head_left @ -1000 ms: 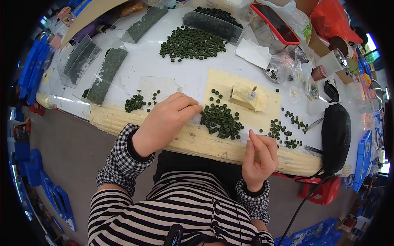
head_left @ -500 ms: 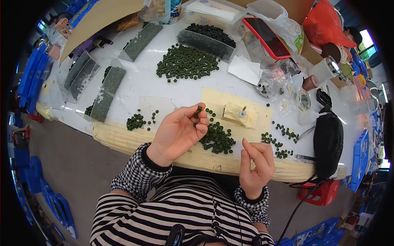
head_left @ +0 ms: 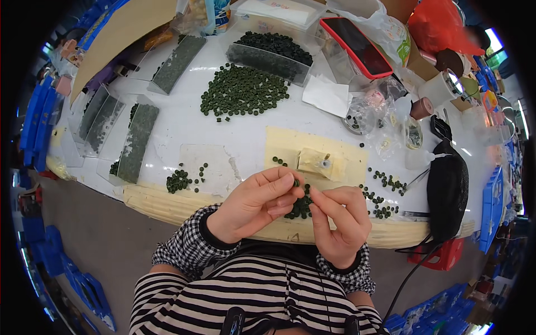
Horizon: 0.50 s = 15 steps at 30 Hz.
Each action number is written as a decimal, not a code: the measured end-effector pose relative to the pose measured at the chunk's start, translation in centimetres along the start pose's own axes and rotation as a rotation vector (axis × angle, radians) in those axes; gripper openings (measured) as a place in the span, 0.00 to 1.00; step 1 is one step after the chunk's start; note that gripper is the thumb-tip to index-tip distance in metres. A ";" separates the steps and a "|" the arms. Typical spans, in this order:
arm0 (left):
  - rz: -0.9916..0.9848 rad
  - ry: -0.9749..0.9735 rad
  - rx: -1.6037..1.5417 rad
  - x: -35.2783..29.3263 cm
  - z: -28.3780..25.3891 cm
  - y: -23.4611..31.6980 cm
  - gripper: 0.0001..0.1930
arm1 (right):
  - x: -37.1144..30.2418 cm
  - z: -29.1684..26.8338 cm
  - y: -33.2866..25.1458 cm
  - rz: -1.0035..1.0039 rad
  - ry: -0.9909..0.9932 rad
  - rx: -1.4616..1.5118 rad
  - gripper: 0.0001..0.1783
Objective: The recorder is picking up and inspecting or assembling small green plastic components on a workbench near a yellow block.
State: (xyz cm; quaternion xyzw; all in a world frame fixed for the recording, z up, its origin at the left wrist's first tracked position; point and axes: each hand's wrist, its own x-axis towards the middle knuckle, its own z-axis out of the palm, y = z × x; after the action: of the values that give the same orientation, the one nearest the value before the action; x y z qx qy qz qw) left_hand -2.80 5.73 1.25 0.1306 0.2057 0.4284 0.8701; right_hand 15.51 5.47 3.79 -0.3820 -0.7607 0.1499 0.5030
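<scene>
My left hand (head_left: 252,204) pinches a small dark green round piece (head_left: 296,182) between thumb and fingertips. Close beside it, my right hand (head_left: 341,223) has thumb and forefinger brought nearly together; anything between them is too small to make out. Under the fingers lies a heap of similar green pieces (head_left: 302,210), partly hidden by both hands. Just beyond them a tape-wrapped block (head_left: 314,162) with a short upright metal pin (head_left: 327,157) stands on a yellowish sheet (head_left: 277,142).
Smaller groups of green pieces lie left (head_left: 178,181) and right (head_left: 385,211). Farther back are a large pile (head_left: 243,92), clear trays (head_left: 138,142) and a red-cased phone (head_left: 357,47). A black pouch (head_left: 446,192) sits at the right, beside tweezers (head_left: 417,178).
My left hand has moved right and slightly down, its palm turning inward. My right hand has shifted slightly left, so the fingertips of both hands now almost meet above the heap.
</scene>
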 end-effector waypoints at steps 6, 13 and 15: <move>-0.017 0.059 0.005 0.1 1.2 -0.5 0.11 | 0.1 0.2 0.4 -0.046 0.022 0.001 0.18; 0.106 0.036 0.082 0.0 1.1 -0.7 0.08 | 0.0 0.2 0.7 -0.102 0.043 -0.084 0.20; 0.138 0.034 0.147 -0.1 0.6 -0.8 0.07 | -0.2 0.1 0.8 -0.097 0.049 -0.092 0.21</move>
State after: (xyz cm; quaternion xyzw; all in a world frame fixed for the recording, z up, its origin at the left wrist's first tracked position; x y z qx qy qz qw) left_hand -2.02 5.12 1.43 0.2005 0.2418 0.4733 0.8230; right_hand 15.76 5.90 3.13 -0.3710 -0.7719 0.0809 0.5099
